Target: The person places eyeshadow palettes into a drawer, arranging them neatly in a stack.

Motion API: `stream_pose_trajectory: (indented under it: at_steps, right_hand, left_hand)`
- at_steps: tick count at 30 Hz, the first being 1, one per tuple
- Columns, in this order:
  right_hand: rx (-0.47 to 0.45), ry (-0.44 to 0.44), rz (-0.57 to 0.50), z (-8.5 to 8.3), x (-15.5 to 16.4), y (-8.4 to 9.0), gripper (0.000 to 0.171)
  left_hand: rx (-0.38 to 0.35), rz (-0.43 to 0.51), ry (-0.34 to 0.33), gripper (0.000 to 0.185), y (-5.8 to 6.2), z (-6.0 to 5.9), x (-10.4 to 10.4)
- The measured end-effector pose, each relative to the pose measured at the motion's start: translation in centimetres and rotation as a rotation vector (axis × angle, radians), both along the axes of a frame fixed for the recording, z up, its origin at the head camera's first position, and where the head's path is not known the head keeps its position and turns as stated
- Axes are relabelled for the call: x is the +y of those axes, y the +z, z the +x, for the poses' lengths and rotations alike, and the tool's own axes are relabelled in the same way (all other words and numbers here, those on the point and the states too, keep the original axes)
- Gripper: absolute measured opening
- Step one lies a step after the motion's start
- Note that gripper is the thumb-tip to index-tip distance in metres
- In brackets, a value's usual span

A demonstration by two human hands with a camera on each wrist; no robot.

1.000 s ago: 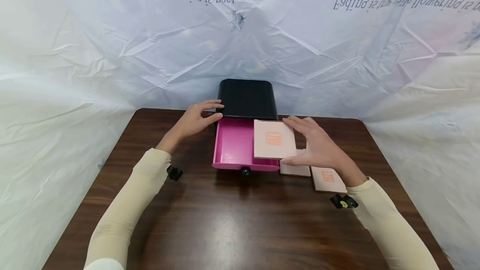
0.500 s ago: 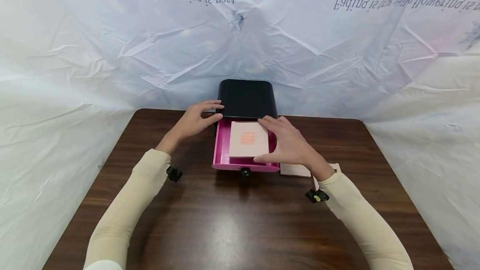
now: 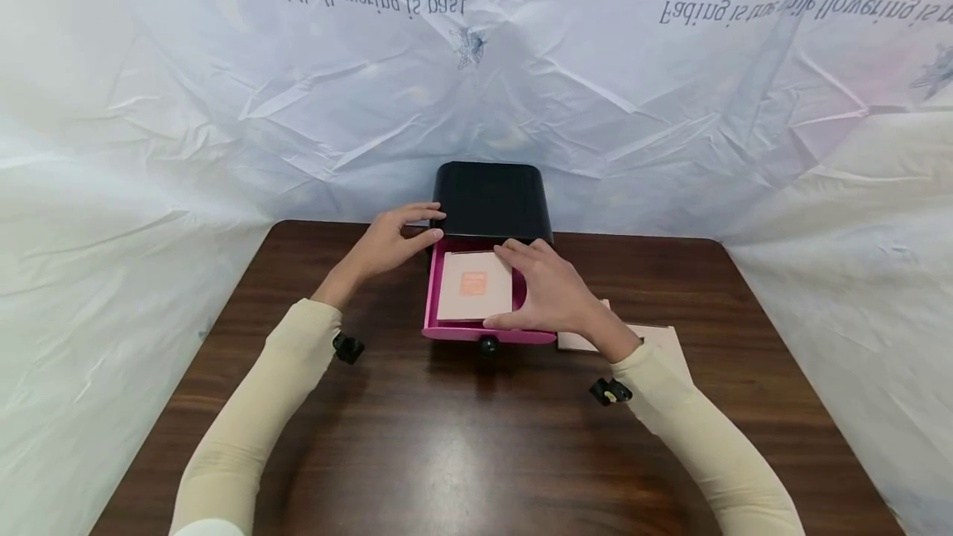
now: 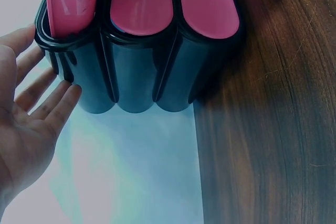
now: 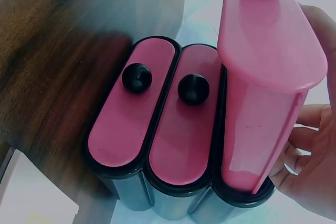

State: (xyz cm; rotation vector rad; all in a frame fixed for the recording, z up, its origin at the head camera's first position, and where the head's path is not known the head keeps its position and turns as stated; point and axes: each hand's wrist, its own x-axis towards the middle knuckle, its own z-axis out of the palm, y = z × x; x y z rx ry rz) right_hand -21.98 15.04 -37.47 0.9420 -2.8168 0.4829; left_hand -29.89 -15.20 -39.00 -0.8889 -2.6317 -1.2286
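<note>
A black cabinet (image 3: pixel 491 201) with pink drawers stands at the table's back edge; its top drawer (image 3: pixel 524 337) is pulled out. My right hand (image 3: pixel 549 292) holds a flat square pale-pink box (image 3: pixel 456 300) with an orange print, thumb at its near edge and fingers at the far one. That box lies within the drawer, toward its left side; whether it touches the bottom cannot be seen. My left hand (image 3: pixel 387 245) rests with extended fingers against the cabinet's left side. In the left wrist view, the left hand's fingers (image 4: pixel 55 95) touch the black casing beside the top drawer.
Two similar pale-pink boxes lie on the table right of the drawer: one box (image 3: pixel 575 342) close to it, another box (image 3: pixel 666 339) partly behind the right sleeve. Two lower drawers (image 5: pixel 131 124) with black knobs are closed. Crumpled white sheeting (image 3: pixel 335 131) surrounds the brown table (image 3: pixel 357 437).
My right hand has carried the pale-pink box leftward from above the drawer's right side and down into the drawer's left part. The left hand has stayed on the cabinet.
</note>
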Motion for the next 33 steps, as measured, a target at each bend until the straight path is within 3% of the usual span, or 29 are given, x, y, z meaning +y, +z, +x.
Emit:
stream_pose_trajectory:
  at_steps: [15,23,27,33]
  right_hand:
    - [-0.032,-0.005,0.047,-0.1,-0.9,-0.4,0.106]
    - [-0.017,-0.010,0.130,-0.4,-1.0,-0.7,0.108]
    - [-0.056,-0.012,0.071,-0.3,-0.6,-0.3,0.106]
    - [-0.075,0.027,-0.136,0.2,1.1,1.5,0.091]
  left_hand:
    - [-0.014,-0.021,0.010,0.048,0.1,0.1,0.0]
    - [-0.011,-0.022,0.008,0.047,0.2,0.1,0.1]
    - [-0.008,-0.016,0.002,0.047,0.2,0.1,0.1]
    - [-0.007,-0.015,0.000,0.047,0.2,0.1,0.1]
